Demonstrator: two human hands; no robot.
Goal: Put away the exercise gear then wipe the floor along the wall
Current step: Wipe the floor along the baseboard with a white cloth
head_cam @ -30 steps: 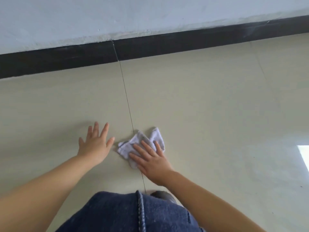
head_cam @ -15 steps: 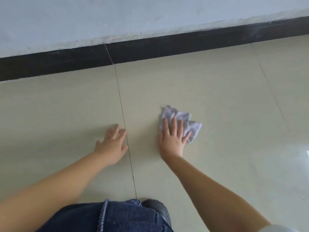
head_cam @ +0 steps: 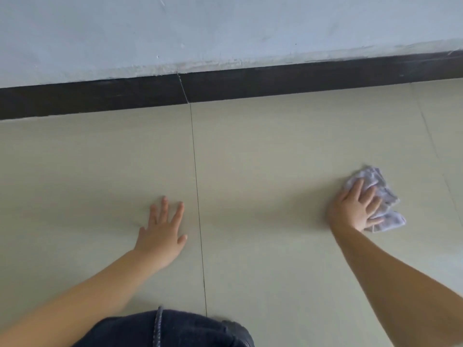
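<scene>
Two hands are down on the floor (head_cam: pixel 275 151), and only one of them is working. The right hand (head_cam: pixel 355 209) lies flat with its fingers spread over a crumpled pale cloth (head_cam: pixel 380 194), pressing it against the tile; the fingers look straight rather than curled round the fabric, so the cloth is pinned, not gripped. The cloth bunches out from under the fingertips on the side away from the body. The left hand (head_cam: pixel 162 231) rests palm down with fingers fanned on bare tile, holding nothing and apparently propping the person's weight, just beside a thin grout line (head_cam: pixel 196 196) that runs from the knees up to the wall.

Further out, a dark skirting board (head_cam: pixel 300 81) marks the floor's far edge where it meets the pale wall (head_cam: pixel 225 28). The cloth sits well short of that edge, with a band of tile between. A knee in dark denim (head_cam: pixel 162 329) shows at the near edge of the view.

No exercise gear is in sight, so the step in hand appears to be the wiping. The next move probably calls for steady downward pressure while sliding the cloth onward, and for working it closer to the skirting board, since the strip nearest the wall is what the task names.
</scene>
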